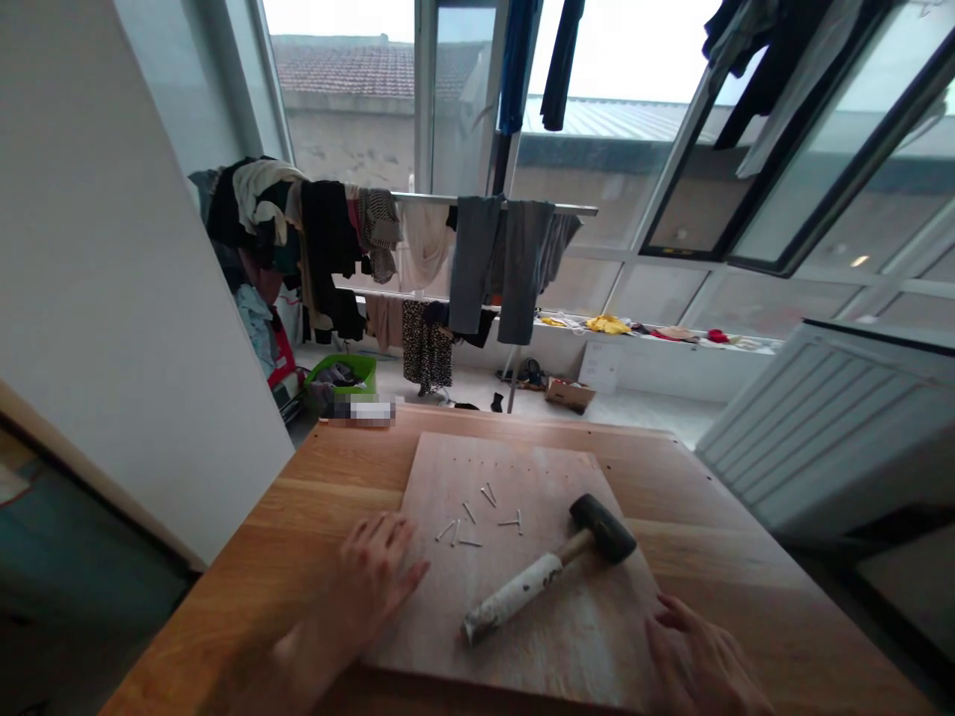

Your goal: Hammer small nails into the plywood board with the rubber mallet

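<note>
A pale wooden board (537, 636) lies on a wooden table (746, 577). On the board rests a mallet (552, 567) with a black head and a white-taped handle. Several loose nails (477, 517) lie scattered just left of the mallet's head. My left hand (373, 582) lies flat with its fingers stretched out on the board's left edge, close to the nails. My right hand (701, 661) rests open on the board's lower right corner. Neither hand holds anything.
Beyond the table stands a drying rack (463, 259) hung with clothes, with a green laundry basket (339, 378) beside it. A white wall panel (111, 298) rises at the left. A white radiator-like unit (828, 428) sits at the right. Large windows fill the back.
</note>
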A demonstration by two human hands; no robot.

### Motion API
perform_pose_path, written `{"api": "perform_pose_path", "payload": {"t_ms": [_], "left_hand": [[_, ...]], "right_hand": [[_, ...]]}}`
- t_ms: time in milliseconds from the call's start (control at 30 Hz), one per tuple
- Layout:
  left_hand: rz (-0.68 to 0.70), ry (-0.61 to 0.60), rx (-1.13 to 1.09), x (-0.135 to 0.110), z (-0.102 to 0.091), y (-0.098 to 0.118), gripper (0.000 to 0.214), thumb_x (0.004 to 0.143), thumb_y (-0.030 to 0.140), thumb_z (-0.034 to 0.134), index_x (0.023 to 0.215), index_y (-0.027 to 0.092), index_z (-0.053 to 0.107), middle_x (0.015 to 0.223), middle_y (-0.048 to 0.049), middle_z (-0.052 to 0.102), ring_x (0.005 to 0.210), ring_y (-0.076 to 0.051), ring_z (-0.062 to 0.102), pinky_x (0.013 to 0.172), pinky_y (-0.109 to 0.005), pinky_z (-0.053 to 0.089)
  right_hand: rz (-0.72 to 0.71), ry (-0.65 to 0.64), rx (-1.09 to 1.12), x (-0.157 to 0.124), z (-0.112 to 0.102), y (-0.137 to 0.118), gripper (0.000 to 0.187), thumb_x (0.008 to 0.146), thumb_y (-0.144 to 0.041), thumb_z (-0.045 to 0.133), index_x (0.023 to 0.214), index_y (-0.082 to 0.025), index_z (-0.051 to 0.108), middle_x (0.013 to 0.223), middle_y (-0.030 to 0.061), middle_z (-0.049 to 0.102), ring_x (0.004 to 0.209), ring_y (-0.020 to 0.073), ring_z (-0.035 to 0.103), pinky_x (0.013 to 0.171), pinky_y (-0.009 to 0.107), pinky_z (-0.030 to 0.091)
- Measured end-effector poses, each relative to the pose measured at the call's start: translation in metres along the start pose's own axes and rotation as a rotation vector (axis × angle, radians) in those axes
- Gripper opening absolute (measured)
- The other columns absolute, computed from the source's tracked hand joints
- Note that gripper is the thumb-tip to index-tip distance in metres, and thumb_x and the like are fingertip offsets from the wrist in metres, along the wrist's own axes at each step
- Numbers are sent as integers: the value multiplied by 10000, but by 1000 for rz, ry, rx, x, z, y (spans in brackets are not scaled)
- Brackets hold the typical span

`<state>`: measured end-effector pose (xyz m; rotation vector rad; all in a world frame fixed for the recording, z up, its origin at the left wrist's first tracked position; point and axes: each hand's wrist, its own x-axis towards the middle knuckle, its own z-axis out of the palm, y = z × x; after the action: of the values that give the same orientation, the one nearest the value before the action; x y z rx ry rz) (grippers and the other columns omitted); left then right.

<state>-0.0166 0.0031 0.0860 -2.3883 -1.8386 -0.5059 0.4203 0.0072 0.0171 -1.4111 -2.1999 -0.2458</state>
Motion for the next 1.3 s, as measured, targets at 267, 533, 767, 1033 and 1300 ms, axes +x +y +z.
{"api": "perform_pose_path", "payload": {"t_ms": [267,533,767,1033,1300], "left_hand": [[374,-205,-115,81,42,23,597,1027,513,386,1515,170,372,1598,-183,331,1495,-316,277,1187,-511,319],[459,-236,-448,112,65,87,422,1054,305,349,1411,142,503,1483,-144,522,1414,-238,442,1192,-414,353],[454,-283,-745,126,62,124,352,994,191,430,1319,174,562,1295,-106,654,1210,-209,611,1060,-355,480],[343,-307,-351,152,56,119,194,803,308,662,926,161,692,968,-88,649,937,-243,643,870,-348,519],[458,-416,-140,171,49,156,204,760,276,688,903,138,735,1038,-170,683,985,-308,655,817,-369,544]], "right_hand": [[403,-256,397,78,8,-97,523,975,-593,387,1309,-271,629,643,19,714,618,246,715,610,300,522],[539,-314,618,97,5,-96,319,877,-552,501,791,-270,622,500,-19,579,499,217,630,505,283,435],[842,-197,1066,73,-4,-73,368,817,-609,568,930,-279,454,628,-39,656,438,181,597,393,260,441],[644,-57,573,87,-2,-44,513,830,-451,528,1286,-221,475,954,89,766,861,280,746,798,373,554],[592,-188,585,108,5,-27,452,794,-470,482,1135,-220,641,906,111,775,894,311,753,705,339,556]]}}
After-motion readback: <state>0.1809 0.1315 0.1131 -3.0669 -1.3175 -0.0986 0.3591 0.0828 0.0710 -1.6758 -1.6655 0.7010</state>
